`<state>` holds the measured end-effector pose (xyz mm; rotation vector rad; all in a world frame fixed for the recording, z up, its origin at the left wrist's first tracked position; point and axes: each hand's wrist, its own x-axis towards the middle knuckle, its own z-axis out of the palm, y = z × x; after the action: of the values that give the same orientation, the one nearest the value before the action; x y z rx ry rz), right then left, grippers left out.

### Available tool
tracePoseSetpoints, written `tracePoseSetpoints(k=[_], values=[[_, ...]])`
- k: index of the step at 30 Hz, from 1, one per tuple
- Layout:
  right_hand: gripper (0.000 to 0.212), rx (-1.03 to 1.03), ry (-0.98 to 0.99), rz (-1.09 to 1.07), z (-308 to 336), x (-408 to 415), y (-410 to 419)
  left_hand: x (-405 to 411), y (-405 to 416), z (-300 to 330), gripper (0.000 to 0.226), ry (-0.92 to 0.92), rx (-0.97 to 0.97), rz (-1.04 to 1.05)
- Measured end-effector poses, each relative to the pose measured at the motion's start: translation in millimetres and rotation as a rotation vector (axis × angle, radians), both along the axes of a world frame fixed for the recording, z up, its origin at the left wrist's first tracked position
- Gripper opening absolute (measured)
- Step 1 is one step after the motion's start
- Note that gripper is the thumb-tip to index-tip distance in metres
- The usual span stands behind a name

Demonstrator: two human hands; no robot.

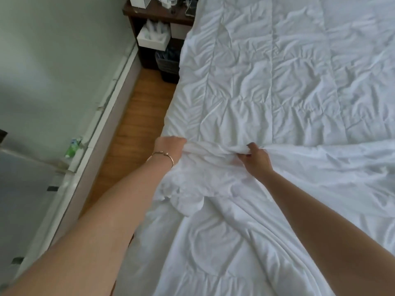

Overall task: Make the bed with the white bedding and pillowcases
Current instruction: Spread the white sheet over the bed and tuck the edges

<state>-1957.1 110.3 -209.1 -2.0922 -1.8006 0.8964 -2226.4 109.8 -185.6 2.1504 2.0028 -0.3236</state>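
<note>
— White all over the head view, isn't it? What lies around the hands?

— A wrinkled white quilted duvet (288,71) covers the bed beyond both hands. Nearer than the hands lies a smoother white cotton cover sheet (224,242), its bunched edge running between them.

— And the hands themselves?

— Two, both bare-armed. The left hand (170,147) has its fingers curled round the gathered edge of the sheet at the bed's side; a thin gold bracelet (163,155) sits on that wrist. The right hand (255,158), just beside it, clenches the same fold, dark-painted nails showing over the cloth.

— Anything in the way?

— The sheet's own folds hide the left fingertips. Otherwise, nothing crosses the arms.

— What is off to the left of the left hand?

— One strip of brown wooden floor (132,124) along the bed, one pale skirting ledge (92,144) with a small green and white bottle (72,147) on it. Far beyond the left hand stands one dark wooden bedside table (154,16), one white open box (152,37) under its top, and one dark slatted basket (167,63) below; the small things on top are too blurred to name.
</note>
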Motion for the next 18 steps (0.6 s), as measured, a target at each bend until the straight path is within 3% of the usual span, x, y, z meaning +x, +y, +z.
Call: tracePoseSetpoints(k=[3,5,8,10,13,16,18], values=[[0.043,0.138,0.052,-0.153,7,-5,66,1,75,30,0.029,0.120,0.248,-0.118],[0.064,0.199,0.201,-0.176,14,-8,100,11,117,43,0.027,0.215,0.418,-0.123],[0.090,0.223,0.211,-0.038,9,-12,109,27,137,32,0.060,0.109,0.617,0.017],[0.090,0.175,0.097,0.021,-10,-19,89,41,115,-8,0.062,-0.060,0.514,-0.032],[0.072,-0.023,-0.134,0.153,-51,-27,20,51,41,-86,0.038,-0.211,0.271,-0.257],[0.064,-0.019,-0.326,0.265,-83,-22,-75,46,-45,-136,0.046,-0.262,0.146,-0.176],[0.061,-0.105,-0.277,0.204,-89,-15,-134,40,-91,-143,0.058,-0.292,0.168,-0.095]])
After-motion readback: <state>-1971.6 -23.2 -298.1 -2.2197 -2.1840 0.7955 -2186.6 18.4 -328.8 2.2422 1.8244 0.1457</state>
